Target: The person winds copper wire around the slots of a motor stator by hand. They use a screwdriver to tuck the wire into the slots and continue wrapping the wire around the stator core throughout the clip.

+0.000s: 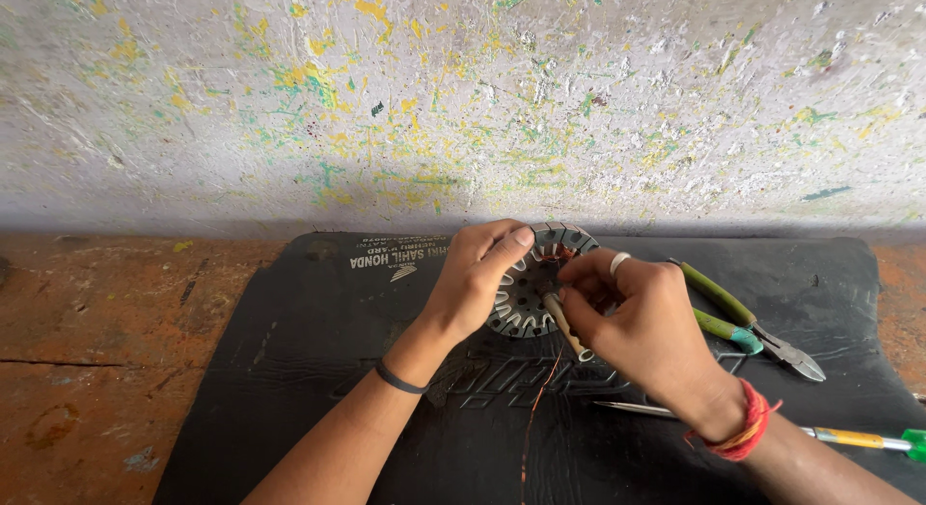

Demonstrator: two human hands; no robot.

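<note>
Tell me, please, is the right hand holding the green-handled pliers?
No, the green-handled pliers lie on the black mat beside the right hand, which grips a small stick-like tool at the stator.

Round slotted metal stator [526, 291] stands tilted on black mat, copper wire [542, 389] trailing.

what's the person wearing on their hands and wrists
Both forearms are bare, no sleeves in view. The left hand has a thin black band around its wrist. The right hand wears a pale ring on one finger and a bundle of red and orange threads tied around the wrist. No gloves.
</note>
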